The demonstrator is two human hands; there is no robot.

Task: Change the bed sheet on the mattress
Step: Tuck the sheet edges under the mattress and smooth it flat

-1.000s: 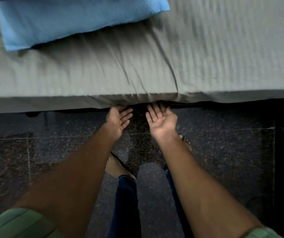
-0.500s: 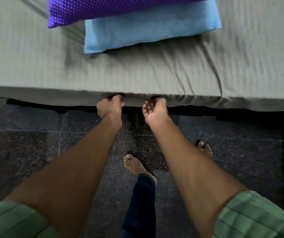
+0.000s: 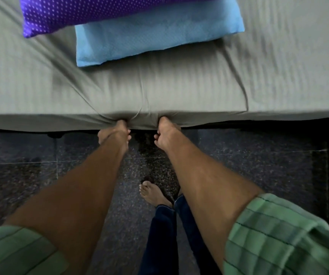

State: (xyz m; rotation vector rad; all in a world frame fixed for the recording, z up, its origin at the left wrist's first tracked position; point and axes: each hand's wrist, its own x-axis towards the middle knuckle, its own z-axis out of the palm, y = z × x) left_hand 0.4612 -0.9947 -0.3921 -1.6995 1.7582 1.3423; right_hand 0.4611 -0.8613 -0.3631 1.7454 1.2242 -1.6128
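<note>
Both the left hand (image 3: 116, 132) and right hand (image 3: 164, 132) grip the soft grey bed sheet (image 3: 179, 90) at the mattress edge (light, limp cloth, probably best gathered by its hem).

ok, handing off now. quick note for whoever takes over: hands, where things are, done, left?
Left hand: grips the sheet edge at the near side of the mattress.
Right hand: same, grip beside the left, cloth bunched and creased at both.
Blue pillow lies on the sheet with the purple pillow overlapping its far edge.
Done: near edge gripped.
Left: pillows still on the bed, sheet still covers the top; clear the pillows, strip it, fit the fresh one. No fresh sheet in view.
</note>
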